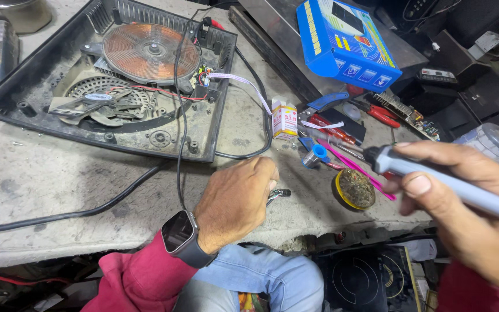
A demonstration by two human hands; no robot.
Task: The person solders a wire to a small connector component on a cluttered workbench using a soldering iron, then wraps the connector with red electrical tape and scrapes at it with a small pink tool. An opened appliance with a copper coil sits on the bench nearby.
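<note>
Opened induction cooker base, copper coil exposed, sits at worktop's far left. Right hand clasps grey soldering iron above the near right edge, dark tip pointing left. Left hand, fisted at near edge, pinches small metal tool, tip protruding right. Round tin just beyond.

A grey soldering iron lies slanted in the right hand's grip, dark tip end up-left, above the bench edge. Small metal pliers poke from the left fist, resting on the bench.
</note>
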